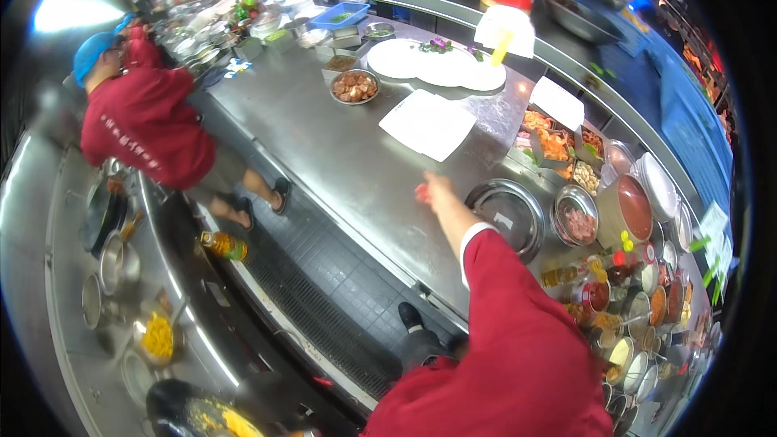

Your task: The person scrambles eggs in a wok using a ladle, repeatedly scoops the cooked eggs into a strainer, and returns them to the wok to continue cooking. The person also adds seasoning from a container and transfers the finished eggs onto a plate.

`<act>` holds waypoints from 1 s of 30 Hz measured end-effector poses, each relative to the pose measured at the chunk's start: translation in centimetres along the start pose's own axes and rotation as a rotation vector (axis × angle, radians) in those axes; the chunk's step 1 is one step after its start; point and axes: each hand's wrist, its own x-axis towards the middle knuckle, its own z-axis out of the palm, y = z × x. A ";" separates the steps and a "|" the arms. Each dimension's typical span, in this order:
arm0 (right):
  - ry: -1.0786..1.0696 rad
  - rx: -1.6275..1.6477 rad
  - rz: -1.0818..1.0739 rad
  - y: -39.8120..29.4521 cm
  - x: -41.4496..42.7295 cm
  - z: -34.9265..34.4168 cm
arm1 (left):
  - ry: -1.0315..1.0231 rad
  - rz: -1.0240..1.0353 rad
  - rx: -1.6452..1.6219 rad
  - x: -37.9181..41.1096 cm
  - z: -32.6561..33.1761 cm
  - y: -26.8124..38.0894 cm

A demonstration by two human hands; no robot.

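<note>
My right hand point(438, 190) reaches out over the stainless steel counter point(340, 158), its fingers partly curled. A small reddish patch shows at the fingertips; whether it is a held thing or the fingers themselves I cannot tell. Just beyond the hand lies a white sheet point(428, 124), apart from it. A round steel tray point(508, 218) is beside my forearm, with a small white scrap in it. Farther off, a metal bowl of brown chunks point(355, 87) stands near a white three-lobed platter point(437, 65) with purple flower garnish. My left hand is out of view.
Sauce bottles and seasoning tubs point(637, 309) crowd the right side, behind a bowl of raw meat point(576, 223). A co-worker in red point(149, 124) stands across the aisle at left. An oil bottle point(224, 245) stands by the stove edge; a wok point(209, 416) holds yellow food.
</note>
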 end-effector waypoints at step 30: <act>0.327 -1.351 0.082 -6.4 1.9 -29.4 | -0.021 -0.166 0.301 7.3 12.5 -5.7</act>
